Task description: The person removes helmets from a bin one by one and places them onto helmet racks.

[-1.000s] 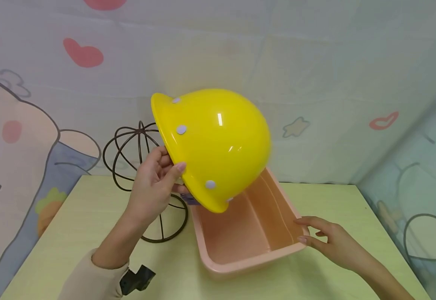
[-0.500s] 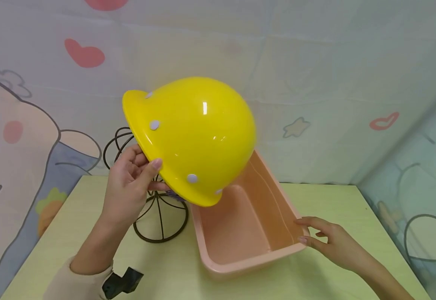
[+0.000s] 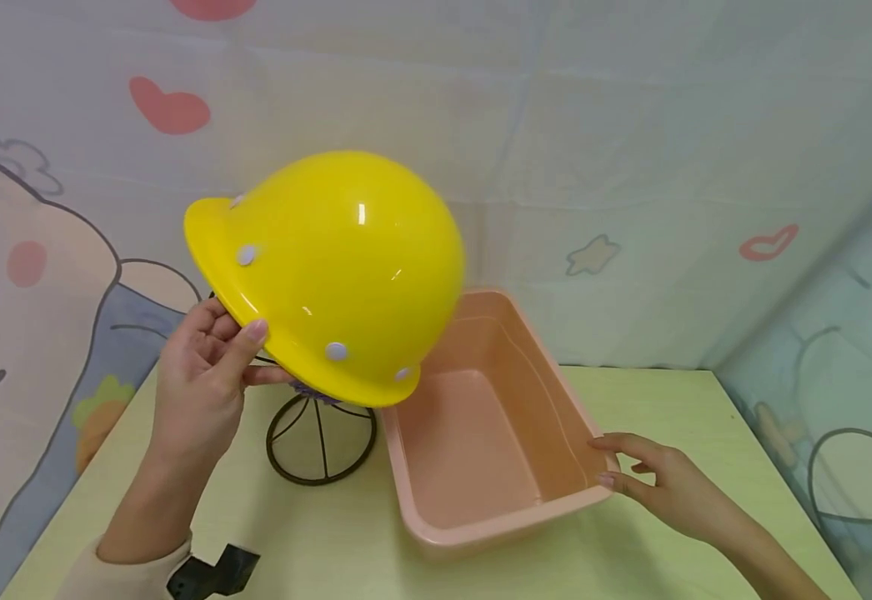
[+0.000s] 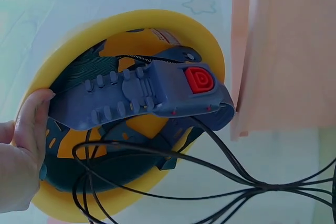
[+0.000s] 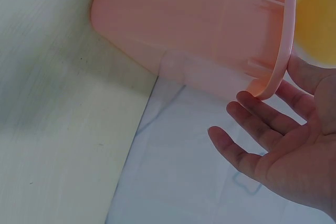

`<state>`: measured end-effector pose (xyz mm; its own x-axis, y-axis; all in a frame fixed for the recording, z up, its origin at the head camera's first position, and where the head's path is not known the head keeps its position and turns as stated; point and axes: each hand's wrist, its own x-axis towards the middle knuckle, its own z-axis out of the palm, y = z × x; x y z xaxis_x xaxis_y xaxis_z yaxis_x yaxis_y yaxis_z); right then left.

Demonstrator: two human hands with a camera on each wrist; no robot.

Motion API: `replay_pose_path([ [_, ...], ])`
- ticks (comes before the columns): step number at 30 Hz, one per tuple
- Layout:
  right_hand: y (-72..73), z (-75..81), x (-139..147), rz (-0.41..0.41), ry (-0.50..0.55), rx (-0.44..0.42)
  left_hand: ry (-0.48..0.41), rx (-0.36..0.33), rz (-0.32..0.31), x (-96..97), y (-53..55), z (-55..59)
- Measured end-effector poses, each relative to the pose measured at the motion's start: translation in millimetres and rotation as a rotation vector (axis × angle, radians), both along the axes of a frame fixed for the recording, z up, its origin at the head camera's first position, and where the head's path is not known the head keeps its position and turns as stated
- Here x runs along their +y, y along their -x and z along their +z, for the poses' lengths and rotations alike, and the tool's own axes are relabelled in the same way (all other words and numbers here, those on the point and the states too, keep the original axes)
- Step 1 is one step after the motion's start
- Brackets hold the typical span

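My left hand [image 3: 199,383] grips the brim of a yellow hard hat [image 3: 346,275], thumb on the outer side. The hat hangs tilted above the table, its dome toward the upper right. Inside it, the left wrist view shows a dark blue headband [image 4: 94,95] with a red button [image 4: 199,80]. A dark wire stand [image 3: 323,481] is mostly hidden behind the hat; its wires [image 4: 275,187] cross close beneath the hat's opening in the left wrist view. With thumb and fingers, my right hand [image 3: 672,483] pinches the rim of a pink plastic basin [image 3: 511,525] at its near right corner.
The pale wooden table [image 3: 654,417] carries the stand and the basin, with the basin right beside the stand. A printed cloth backdrop [image 3: 669,167] rises behind the table, and another cloth side [image 3: 841,400] borders it at the right.
My left hand has carried the hard hat leftward from over the basin to in front of the wire stand, covering its upper part. My right hand and the basin have stayed put.
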<state>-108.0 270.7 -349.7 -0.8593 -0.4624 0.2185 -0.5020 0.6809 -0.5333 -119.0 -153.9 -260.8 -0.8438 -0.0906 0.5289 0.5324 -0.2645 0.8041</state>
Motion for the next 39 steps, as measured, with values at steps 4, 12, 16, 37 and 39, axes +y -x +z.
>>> replay_pose_path([
  [4, 0.5, -0.6, -1, 0.002, 0.002, -0.008, -0.056, 0.018, -0.015, -6.4, -1.3, -4.9],
  [12, 2.2, -0.8, -3, -0.003, -0.006, -0.017, -0.189, 0.041, -0.069, -18.0, -4.2, -16.0],
  [16, 2.2, -0.1, -3, -0.001, -0.002, -0.02, -0.236, 0.03, -0.07, -22.7, -5.0, -20.7],
  [37, 2.3, 0.2, -2, -0.018, -0.011, -0.034, -0.4, 0.042, -0.163, -42.5, -6.7, -47.6],
  [39, 2.7, 0.3, -2, -0.019, -0.013, -0.034, -0.401, 0.037, -0.166, -43.1, -6.6, -48.3],
])
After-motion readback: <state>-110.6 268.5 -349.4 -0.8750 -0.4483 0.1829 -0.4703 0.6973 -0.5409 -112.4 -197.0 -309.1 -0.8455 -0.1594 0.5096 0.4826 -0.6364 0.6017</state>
